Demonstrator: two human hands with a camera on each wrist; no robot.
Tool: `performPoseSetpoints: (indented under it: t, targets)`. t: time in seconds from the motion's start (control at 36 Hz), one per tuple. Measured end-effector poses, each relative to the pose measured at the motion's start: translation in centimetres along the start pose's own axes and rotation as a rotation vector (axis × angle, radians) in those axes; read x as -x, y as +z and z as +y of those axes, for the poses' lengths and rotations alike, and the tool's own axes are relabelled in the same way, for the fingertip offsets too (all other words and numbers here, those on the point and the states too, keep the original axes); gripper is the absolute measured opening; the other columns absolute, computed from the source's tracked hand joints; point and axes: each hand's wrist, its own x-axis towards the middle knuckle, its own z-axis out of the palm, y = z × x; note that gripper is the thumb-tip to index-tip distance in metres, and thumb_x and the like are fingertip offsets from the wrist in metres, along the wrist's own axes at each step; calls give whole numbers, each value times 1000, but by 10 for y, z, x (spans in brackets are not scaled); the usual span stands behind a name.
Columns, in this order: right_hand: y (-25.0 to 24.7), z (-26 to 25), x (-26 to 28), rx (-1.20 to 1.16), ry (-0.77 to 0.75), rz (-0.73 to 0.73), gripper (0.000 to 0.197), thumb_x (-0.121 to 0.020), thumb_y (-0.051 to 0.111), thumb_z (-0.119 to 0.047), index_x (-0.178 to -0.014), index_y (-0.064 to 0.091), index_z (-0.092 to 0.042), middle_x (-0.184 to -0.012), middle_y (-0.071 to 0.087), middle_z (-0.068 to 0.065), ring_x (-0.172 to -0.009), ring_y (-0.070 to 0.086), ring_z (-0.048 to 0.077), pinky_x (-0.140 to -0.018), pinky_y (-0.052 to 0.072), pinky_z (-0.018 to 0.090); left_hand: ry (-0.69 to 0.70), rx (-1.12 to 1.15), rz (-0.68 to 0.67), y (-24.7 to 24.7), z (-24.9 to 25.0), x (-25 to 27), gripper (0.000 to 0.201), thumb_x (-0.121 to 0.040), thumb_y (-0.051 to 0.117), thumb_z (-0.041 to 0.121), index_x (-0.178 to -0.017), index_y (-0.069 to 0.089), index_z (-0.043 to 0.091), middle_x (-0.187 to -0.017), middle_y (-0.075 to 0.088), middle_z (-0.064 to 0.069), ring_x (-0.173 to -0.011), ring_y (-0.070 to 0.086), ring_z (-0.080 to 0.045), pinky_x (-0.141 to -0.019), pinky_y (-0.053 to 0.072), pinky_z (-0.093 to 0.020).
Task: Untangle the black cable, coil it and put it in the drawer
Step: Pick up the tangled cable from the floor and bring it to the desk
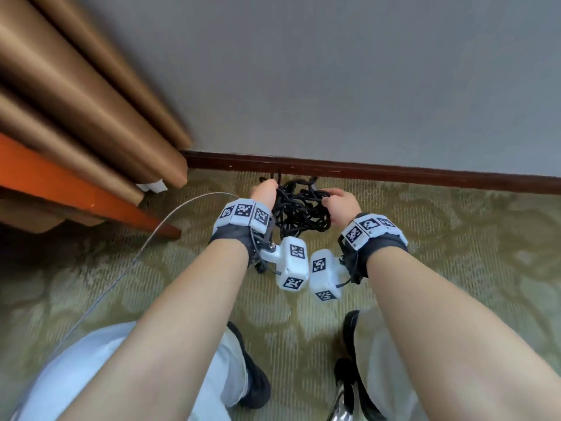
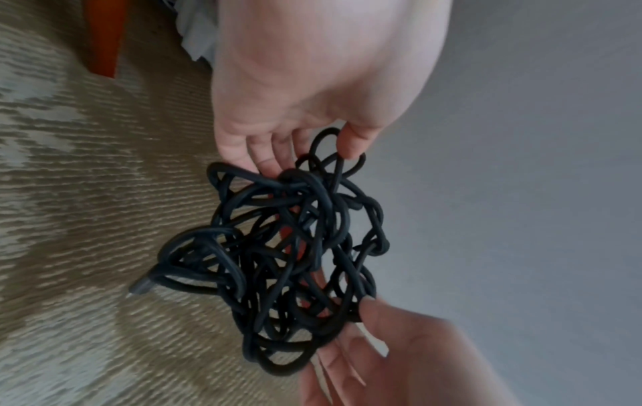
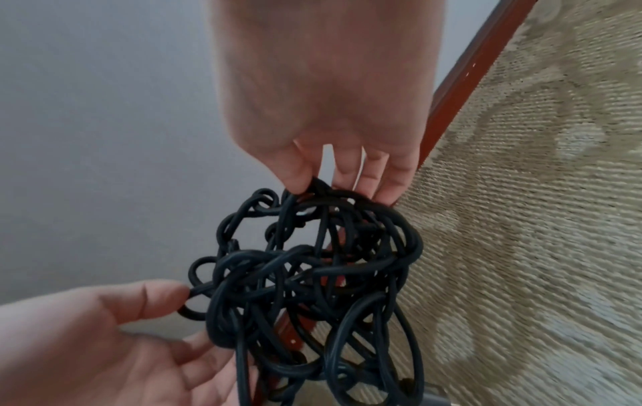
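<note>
The black cable (image 1: 300, 208) hangs in a messy ball (no long side yet) right between both hands. The left hand (image 1: 264, 192) and right hand (image 1: 340, 205) each pinch loops, equally close, above the carpet (image 1: 455, 244).

Black cable (image 1: 299, 208), tangled knot of loops, held above the carpet

Marker-tagged white wristbands (image 1: 243, 215), pale trousers (image 1: 76, 375)
</note>
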Motion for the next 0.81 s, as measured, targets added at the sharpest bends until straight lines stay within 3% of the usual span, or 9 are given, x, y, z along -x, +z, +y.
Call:
performPoseSetpoints:
  t: [0.06, 0.14, 0.28, 0.33, 0.42, 0.5, 0.61, 0.72, 0.81]
  targets:
    - [-11, -10, 11, -12, -10, 12, 33, -90, 43, 1, -113, 62, -14, -106, 62, 13, -91, 57, 22, -59, 46, 20, 20, 13, -13, 0, 12, 18, 49, -94, 44, 20, -141, 35, 7, -138, 46, -16, -122, 49, -33, -90, 41, -39]
    - [-24, -22, 22, 2, -59, 16, 35, -93, 46, -4, -126, 56, -3, -122, 59, 17, -91, 49, 16, -58, 41, 16, 67, 59, -16, 0, 25, 40, 51, -93, 47, 22, -140, 35, 9, -134, 49, -13, -118, 52, -28, -82, 42, -35]
    - [-40, -45, 43, 18, -109, 36, 10, -95, 44, -12, -101, 51, -16, -99, 48, 5, -66, 47, 13, -51, 40, 12, 122, 128, -44, -4, 44, 76, 48, -89, 49, 22, -135, 39, 9, -124, 56, -14, -108, 59, -27, -91, 51, -37]
    - [-44, -55, 57, -3, -116, 49, 5, -95, 43, -10, -96, 47, -12, -94, 48, 7, -59, 43, 9, -47, 41, 14, 159, 128, -31, -8, 49, 91, 47, -89, 48, 20, -134, 42, 8, -118, 59, -13, -102, 61, -26, -84, 51, -36]
    - [-46, -72, 79, -36, -126, 127, 11, -91, 44, -9, -85, 52, -4, -78, 50, 11, -61, 45, 22, -40, 37, 17, 197, 117, -30, -18, 57, 118, 48, -88, 46, 19, -135, 42, 7, -115, 60, -11, -95, 62, -23, -76, 53, -33]
    - [-51, -89, 110, -123, -194, 233, 10, -84, 46, -14, -76, 50, -9, -73, 44, 11, -70, 40, 23, -59, 35, 31, 217, 186, -61, -32, 64, 162, 45, -91, 47, 17, -136, 43, 14, -111, 60, -8, -88, 63, -23, -80, 55, -36]
    - [-51, -103, 132, -250, -210, 266, 18, -82, 45, -14, -65, 38, -16, -66, 34, 5, -66, 30, 20, -60, 28, 35, 223, 230, -153, -41, 72, 199, 22, -99, 41, 23, -120, 46, 17, -89, 54, -5, -53, 61, -18, -44, 51, -29]
    - [-62, -121, 173, -359, -207, 284, 19, -82, 41, -14, -64, 44, -11, -65, 42, 5, -71, 38, 22, -65, 32, 35, 307, 176, -188, -47, 84, 255, 9, -94, 40, 16, -102, 44, 15, -85, 53, -3, -65, 56, -15, -63, 47, -27]
    - [-60, -117, 178, -351, -186, 276, 16, -80, 42, -20, -73, 52, -10, -76, 53, 7, -76, 49, 25, -67, 38, 35, 291, 120, -199, -48, 79, 261, 10, -93, 37, 16, -99, 45, 16, -87, 55, -3, -70, 55, -15, -60, 45, -28]
